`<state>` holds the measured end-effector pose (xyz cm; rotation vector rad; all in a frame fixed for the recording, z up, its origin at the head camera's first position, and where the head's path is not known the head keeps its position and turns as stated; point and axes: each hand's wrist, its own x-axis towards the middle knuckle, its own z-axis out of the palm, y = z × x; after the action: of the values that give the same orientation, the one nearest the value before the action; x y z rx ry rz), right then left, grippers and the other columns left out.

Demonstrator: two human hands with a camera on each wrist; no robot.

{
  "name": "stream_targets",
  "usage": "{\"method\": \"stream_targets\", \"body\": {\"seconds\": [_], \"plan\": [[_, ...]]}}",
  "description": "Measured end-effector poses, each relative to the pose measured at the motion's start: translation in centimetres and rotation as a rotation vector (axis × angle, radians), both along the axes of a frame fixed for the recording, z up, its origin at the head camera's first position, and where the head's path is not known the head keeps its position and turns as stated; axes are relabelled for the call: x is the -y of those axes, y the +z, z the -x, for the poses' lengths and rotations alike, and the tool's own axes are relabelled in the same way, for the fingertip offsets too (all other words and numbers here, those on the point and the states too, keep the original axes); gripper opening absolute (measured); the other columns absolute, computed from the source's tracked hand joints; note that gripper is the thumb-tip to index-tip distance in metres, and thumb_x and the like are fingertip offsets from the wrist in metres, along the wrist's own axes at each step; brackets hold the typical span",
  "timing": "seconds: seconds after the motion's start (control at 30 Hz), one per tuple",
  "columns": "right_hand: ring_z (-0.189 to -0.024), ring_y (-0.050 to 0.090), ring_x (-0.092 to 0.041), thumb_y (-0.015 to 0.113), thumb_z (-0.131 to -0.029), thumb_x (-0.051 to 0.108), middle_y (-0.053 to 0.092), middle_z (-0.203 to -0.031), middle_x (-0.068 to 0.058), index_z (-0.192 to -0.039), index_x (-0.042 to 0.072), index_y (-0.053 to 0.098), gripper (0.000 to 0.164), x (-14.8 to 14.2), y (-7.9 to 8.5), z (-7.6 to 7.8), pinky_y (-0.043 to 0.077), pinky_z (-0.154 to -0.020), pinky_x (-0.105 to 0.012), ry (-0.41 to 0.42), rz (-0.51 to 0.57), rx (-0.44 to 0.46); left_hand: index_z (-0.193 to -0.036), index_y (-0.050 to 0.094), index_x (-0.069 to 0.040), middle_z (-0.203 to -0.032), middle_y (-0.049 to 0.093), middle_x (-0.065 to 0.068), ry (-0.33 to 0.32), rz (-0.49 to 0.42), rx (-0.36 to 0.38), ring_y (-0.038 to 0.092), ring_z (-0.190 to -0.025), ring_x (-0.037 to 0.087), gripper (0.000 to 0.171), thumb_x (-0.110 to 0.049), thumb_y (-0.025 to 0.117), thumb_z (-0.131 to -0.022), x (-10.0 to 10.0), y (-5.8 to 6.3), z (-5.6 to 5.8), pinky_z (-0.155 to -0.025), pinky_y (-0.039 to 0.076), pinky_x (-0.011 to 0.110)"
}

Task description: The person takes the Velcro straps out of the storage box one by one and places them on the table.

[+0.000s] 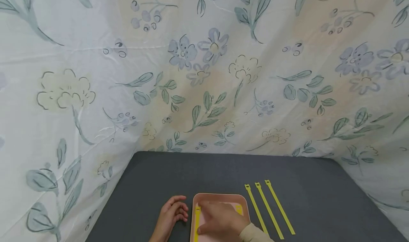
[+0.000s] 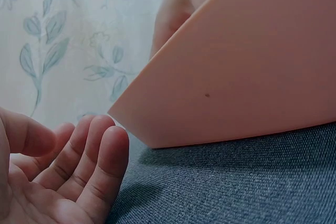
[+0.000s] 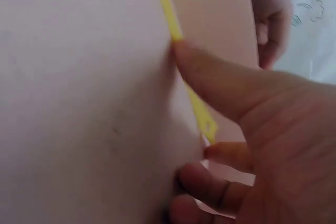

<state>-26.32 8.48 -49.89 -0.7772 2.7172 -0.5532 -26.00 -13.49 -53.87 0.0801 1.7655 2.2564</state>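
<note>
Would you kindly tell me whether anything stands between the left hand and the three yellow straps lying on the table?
Yes: the pink tray stands between the left hand and those straps, with the right hand inside it.

Holds the left hand [image 1: 173, 210] with palm [image 2: 31, 200] turned inward, with fingers [image 2: 105, 174] half bent and relaxed, and with thumb [image 2: 29, 139] lying above them. Has the right hand [image 1: 223, 217] turned with the back upward, with thumb [image 3: 216, 80] stretched out and set apart from the bent fingers [image 3: 205, 183]. Holds both hands near each other, but separate.
</note>
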Motion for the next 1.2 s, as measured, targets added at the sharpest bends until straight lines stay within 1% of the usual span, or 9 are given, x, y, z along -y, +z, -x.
{"method": "stream_targets", "body": {"seconds": [0.03, 0.1, 0.2, 0.33, 0.47, 0.6, 0.73, 0.93, 1.2], "plan": [[-0.080, 0.056, 0.002, 0.073, -0.074, 0.058, 0.065, -0.111, 0.014, -0.135, 0.031, 0.048, 0.071, 0.08, -0.13, -0.03, 0.049, -0.067, -0.026, -0.009, -0.027, -0.015, -0.131, 0.044, 0.004, -0.088, 0.061, 0.003, 0.000, 0.001, 0.000, 0.060, -0.072, 0.015, 0.041, -0.025, 0.042, -0.103, -0.01, 0.01, 0.00, -0.069, 0.055, 0.032], [-0.081, 0.057, 0.000, 0.072, -0.073, 0.060, 0.064, -0.111, 0.012, -0.134, 0.034, 0.049, 0.070, 0.25, -0.25, -0.14, 0.047, -0.066, -0.028, -0.032, -0.063, -0.034, -0.131, 0.044, 0.004, -0.088, 0.061, 0.003, 0.001, 0.003, 0.000, 0.060, -0.072, 0.015, 0.041, -0.025, 0.042, -0.103, -0.04, 0.06, -0.02, -0.069, 0.056, 0.032], [-0.083, 0.057, -0.001, 0.072, -0.074, 0.058, 0.064, -0.113, 0.010, -0.132, 0.034, 0.050, 0.066, 0.27, -0.26, -0.33, 0.046, -0.065, -0.028, -0.045, -0.056, -0.043, -0.131, 0.044, 0.004, -0.088, 0.061, 0.003, 0.004, 0.002, 0.004, 0.060, -0.072, 0.015, 0.040, -0.024, 0.041, -0.103, -0.05, 0.11, 0.00, -0.069, 0.055, 0.032], [-0.075, 0.052, -0.001, 0.074, -0.075, 0.052, 0.062, -0.099, 0.015, -0.125, 0.033, 0.053, 0.057, 0.41, -0.17, -0.47, 0.041, -0.061, -0.025, -0.054, -0.008, -0.043, -0.131, 0.044, 0.005, -0.087, 0.061, 0.003, 0.004, -0.001, 0.004, 0.060, -0.072, 0.015, 0.040, -0.024, 0.041, -0.103, 0.05, 0.06, 0.03, -0.069, 0.055, 0.032], [-0.059, 0.047, -0.002, 0.074, -0.077, 0.044, 0.055, -0.076, 0.016, -0.105, 0.028, 0.058, 0.036, 0.52, -0.26, -0.50, 0.036, -0.050, -0.023, -0.077, 0.114, 0.030, -0.130, 0.043, 0.007, -0.086, 0.060, 0.003, 0.003, -0.013, -0.010, 0.060, -0.071, 0.015, 0.039, -0.022, 0.042, -0.102, 0.00, -0.12, -0.04, -0.068, 0.055, 0.031], [-0.053, 0.045, -0.002, 0.073, -0.080, 0.035, 0.051, -0.065, 0.014, -0.087, 0.022, 0.059, 0.020, 0.53, -0.41, -0.29, 0.035, -0.048, -0.020, -0.106, 0.255, 0.112, -0.129, 0.043, 0.008, -0.085, 0.060, 0.003, 0.000, -0.029, -0.028, 0.060, -0.070, 0.014, 0.039, -0.020, 0.042, -0.101, -0.08, -0.25, -0.06, -0.067, 0.055, 0.030], [-0.056, 0.046, 0.000, 0.073, -0.081, 0.028, 0.053, -0.066, 0.014, -0.082, 0.021, 0.062, 0.013, 0.52, -0.52, 0.05, 0.037, -0.052, -0.017, -0.107, 0.346, 0.156, -0.128, 0.043, 0.009, -0.085, 0.060, 0.003, -0.007, -0.033, -0.035, 0.060, -0.070, 0.014, 0.039, -0.019, 0.042, -0.101, -0.13, -0.27, -0.04, -0.067, 0.056, 0.030], [-0.055, 0.045, -0.001, 0.073, -0.082, 0.023, 0.054, -0.066, 0.011, -0.079, 0.014, 0.064, 0.014, 0.61, -0.60, 0.20, 0.035, -0.050, -0.015, -0.127, 0.516, 0.248, -0.129, 0.043, 0.008, -0.085, 0.060, 0.003, -0.005, -0.029, -0.026, 0.061, -0.070, 0.014, 0.038, -0.018, 0.041, -0.102, -0.17, -0.27, -0.04, -0.067, 0.056, 0.031], [-0.056, 0.046, -0.002, 0.067, -0.088, 0.020, 0.067, -0.076, 0.002, -0.086, 0.012, 0.073, 0.010, 0.50, -0.09, 0.32, 0.034, -0.050, -0.016, -0.120, 0.608, 0.310, -0.128, 0.044, 0.007, -0.086, 0.060, 0.003, -0.004, -0.033, -0.026, 0.060, -0.070, 0.014, 0.038, -0.019, 0.042, -0.101, -0.13, -0.33, -0.07, -0.068, 0.056, 0.031]]}}
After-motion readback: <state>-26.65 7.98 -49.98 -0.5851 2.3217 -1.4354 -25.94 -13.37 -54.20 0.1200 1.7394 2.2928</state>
